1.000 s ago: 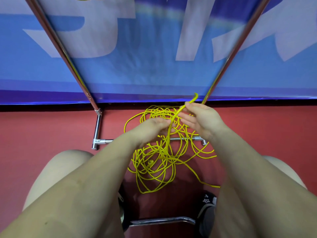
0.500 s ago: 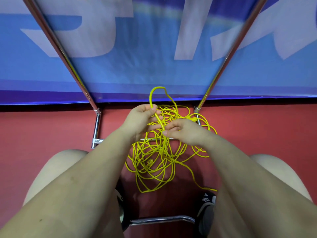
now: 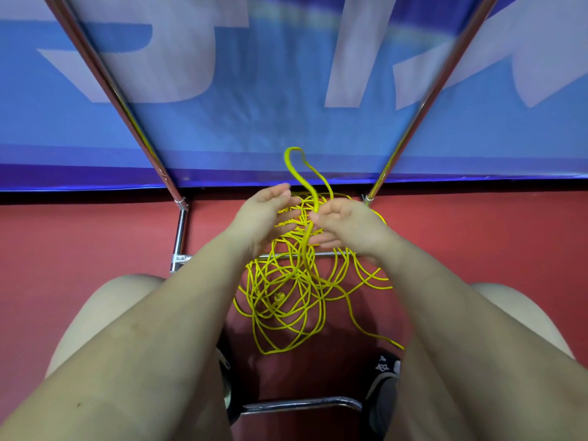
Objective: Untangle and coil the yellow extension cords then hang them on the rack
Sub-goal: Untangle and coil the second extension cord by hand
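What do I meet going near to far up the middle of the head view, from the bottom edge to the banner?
Chrome bar → cord tangle on the red floor → rack's cross bar → right hand pinching a cord → raised cord loop → blue banner.

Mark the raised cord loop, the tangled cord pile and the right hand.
raised cord loop (image 3: 293, 150): head view, top of the bend.
tangled cord pile (image 3: 280, 310): head view, strands on the floor.
right hand (image 3: 346, 222): head view, back of the hand.
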Demonstrator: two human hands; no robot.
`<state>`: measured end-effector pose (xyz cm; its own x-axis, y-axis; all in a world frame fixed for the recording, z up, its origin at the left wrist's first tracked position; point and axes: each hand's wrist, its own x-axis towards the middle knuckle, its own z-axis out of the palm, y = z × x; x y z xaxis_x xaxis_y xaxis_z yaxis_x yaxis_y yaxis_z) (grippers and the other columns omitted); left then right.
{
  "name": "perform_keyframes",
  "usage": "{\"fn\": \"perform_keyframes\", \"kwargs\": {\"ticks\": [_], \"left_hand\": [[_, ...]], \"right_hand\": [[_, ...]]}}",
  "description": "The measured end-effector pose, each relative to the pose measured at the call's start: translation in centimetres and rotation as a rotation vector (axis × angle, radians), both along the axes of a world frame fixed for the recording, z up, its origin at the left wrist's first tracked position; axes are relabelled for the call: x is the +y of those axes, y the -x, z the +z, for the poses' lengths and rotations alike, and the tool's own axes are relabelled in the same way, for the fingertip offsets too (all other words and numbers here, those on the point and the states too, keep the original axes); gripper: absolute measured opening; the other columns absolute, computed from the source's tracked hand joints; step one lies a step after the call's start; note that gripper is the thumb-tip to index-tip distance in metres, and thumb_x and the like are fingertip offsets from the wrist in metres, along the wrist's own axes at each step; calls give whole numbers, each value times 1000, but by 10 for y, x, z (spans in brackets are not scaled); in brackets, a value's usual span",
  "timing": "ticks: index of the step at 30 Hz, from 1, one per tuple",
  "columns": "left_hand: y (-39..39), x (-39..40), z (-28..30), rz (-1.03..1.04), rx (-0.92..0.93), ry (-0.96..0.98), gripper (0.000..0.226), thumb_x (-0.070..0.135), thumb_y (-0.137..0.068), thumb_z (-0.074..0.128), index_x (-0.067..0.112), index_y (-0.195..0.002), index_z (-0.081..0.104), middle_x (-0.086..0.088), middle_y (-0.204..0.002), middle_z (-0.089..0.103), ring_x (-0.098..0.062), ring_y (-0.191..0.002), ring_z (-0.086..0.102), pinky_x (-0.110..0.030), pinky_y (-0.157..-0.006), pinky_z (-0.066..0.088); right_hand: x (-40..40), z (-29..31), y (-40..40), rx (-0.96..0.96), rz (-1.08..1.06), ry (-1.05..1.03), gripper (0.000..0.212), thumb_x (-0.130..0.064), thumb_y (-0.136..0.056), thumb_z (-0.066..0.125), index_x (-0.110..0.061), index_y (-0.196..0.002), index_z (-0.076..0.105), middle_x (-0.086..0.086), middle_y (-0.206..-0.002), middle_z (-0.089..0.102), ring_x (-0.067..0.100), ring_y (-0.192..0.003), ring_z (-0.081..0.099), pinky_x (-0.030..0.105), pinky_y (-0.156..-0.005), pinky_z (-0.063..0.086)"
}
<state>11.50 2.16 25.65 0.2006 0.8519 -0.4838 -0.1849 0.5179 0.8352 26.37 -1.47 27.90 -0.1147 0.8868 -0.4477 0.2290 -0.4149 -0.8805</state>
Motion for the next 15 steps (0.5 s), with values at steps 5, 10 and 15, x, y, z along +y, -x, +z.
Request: {"fn": "perform_keyframes", "kwargs": {"ticks": [5,10,15], "left_hand": [[-8,-15,-10,-425,239,-46,23,36,-97,46,24,-113,57,2,-110,61,-19,-104,58,-37,-98,41],[-8,-15,-13,-397,291,-182,11,14,-93,57,19,-102,52,-1,-89,60,-18,-86,58,-30,-80,42],[-9,-15,-9,-269,255,-205,9,7,-96,48,14,-91,49,0,-78,56,-4,-57,56,-24,-64,49]], "right_hand": [[11,5,-15,354,-501,69,5,-13,-94,53,-13,-89,53,3,-86,63,19,-79,67,26,-69,55],[12,5,-15,535,-508,108,5,-10,-96,48,-10,-94,53,8,-98,63,21,-86,65,32,-78,53],[9,5,-13,268,-299,70,15,-18,-93,54,-13,-107,55,4,-98,64,20,-91,64,30,-81,51]]}}
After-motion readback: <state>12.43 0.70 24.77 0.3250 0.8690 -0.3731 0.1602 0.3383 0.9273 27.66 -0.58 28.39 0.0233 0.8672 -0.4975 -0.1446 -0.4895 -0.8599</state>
